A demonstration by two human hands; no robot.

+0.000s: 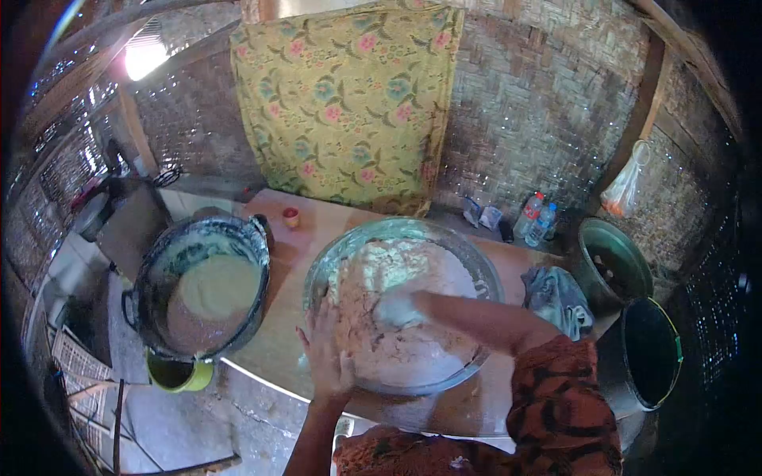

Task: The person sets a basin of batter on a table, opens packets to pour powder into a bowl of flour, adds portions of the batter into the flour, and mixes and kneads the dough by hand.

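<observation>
A wide metal basin (488, 278) stands in front of me on the wooden table, holding a crumbly, pale brown floury dough (397, 357) with loose white flour toward the right and far side. My right hand (399, 309), coated in flour, presses into the middle of the dough; its fingers are smeared and partly hidden. At the basin's near left side lies my left hand (327, 353), its fingers spread and stretched out against the rim and the dough's edge.
Left of the basin is a black two-handled tub (258, 305) holding pale batter, above a yellow-green bucket (194, 377). A small red cup (291, 216) and plastic bottles (540, 224) stand behind. To the right are a plastic bag (556, 297), a green bucket (599, 230) and a black bucket (615, 365).
</observation>
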